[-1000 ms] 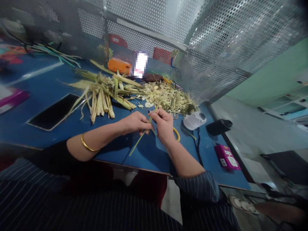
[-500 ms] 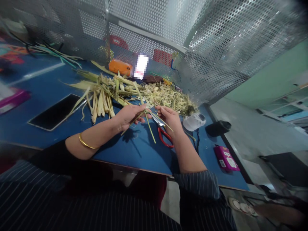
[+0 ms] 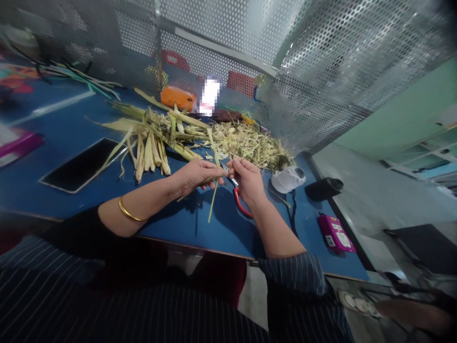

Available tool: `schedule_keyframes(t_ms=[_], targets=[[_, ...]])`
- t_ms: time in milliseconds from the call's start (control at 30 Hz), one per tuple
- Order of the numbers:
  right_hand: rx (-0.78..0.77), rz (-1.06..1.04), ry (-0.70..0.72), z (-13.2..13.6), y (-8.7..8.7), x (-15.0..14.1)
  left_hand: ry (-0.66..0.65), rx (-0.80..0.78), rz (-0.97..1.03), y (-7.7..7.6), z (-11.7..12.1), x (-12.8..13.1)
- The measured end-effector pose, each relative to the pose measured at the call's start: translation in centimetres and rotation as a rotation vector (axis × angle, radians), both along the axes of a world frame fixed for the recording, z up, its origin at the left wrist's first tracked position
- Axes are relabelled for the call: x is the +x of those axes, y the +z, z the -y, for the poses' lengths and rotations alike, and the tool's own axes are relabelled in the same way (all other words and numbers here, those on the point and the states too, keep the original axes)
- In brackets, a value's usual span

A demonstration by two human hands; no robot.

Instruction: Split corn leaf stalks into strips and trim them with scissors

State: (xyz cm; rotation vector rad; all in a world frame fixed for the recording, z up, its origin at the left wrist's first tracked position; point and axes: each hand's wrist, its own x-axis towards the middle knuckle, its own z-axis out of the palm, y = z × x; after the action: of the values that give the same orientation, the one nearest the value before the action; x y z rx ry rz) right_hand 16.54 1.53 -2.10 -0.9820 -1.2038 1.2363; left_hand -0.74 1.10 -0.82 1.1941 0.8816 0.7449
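Note:
My left hand [image 3: 200,175] is closed in a pinch on thin green-yellow husk strips [image 3: 213,202]. One strip rises behind the fingers and hangs down below them; another end pokes out under the palm. Close beside it, my right hand [image 3: 247,180] is also closed, its thumb and forefinger pinching the strips at the left fingertips. The exact crossing of the strips is covered by the fingers. Scissors with red handles [image 3: 241,203] lie on the table under my right hand, their blades partly hidden.
Behind my hands lie a bunch of corn husks [image 3: 152,152] and a heap of shredded husk [image 3: 246,143]. On the blue table [image 3: 171,219] are a dark flat tablet-like slab [image 3: 82,164], a white wrapped roll [image 3: 288,180], a black cylinder [image 3: 324,189] and a purple pack [image 3: 335,232]. A perforated screen [image 3: 221,52] stands behind.
My right hand has moved left and its fingertips now meet my left fingers. The strip end that stuck out over the right palm no longer shows, and the hanging strip has swung left.

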Motion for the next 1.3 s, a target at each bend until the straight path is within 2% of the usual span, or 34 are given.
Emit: schedule_keyframes(t_ms=[133, 233, 400, 500, 600, 700, 767, 900, 1067, 1167, 1300], targets=[[0.002, 0.013, -0.106, -0.1, -0.2, -0.1, -0.015, -0.022, -0.009, -0.1, 0.1, 0.2], [0.073, 0.082, -0.083, -0.1, 0.1, 0.1, 0.037, -0.085, 0.044, 0.1, 0.1, 0.3], [0.083, 0.253, 0.16, 0.2, 0.5, -0.1, 0.142, -0.186, 0.2, 0.3, -0.3, 0.1], [0.059, 0.271, 0.268, 0.5, 0.4, -0.6, 0.123, -0.214, 0.281, 0.4, -0.5, -0.2], [0.109, 0.298, 0.223, 0.7, 0.2, -0.7, 0.075, -0.238, 0.303, 0.6, -0.5, -0.2], [0.259, 0.435, 0.114, 0.4, 0.0, -0.3, 0.058, -0.257, 0.322, 0.5, -0.5, -0.1], [0.319, 0.483, 0.098, 0.2, -0.2, -0.1, 0.032, -0.259, 0.343, 0.4, -0.5, -0.1], [0.204, 0.333, 0.208, -0.2, -0.7, 0.0, -0.056, -0.199, 0.335, 0.4, -0.6, -0.4], [0.107, 0.155, 0.267, 0.1, -0.6, 0.1, -0.157, -0.137, 0.244, 0.8, -0.4, -0.8], [0.124, 0.132, 0.279, 0.3, -0.7, 0.0, -0.15, -0.109, 0.251, 0.6, -0.3, -0.7], [0.105, 0.142, 0.265, 0.3, -1.2, -0.2, -0.077, -0.127, 0.24, 0.1, -0.4, -0.5]])
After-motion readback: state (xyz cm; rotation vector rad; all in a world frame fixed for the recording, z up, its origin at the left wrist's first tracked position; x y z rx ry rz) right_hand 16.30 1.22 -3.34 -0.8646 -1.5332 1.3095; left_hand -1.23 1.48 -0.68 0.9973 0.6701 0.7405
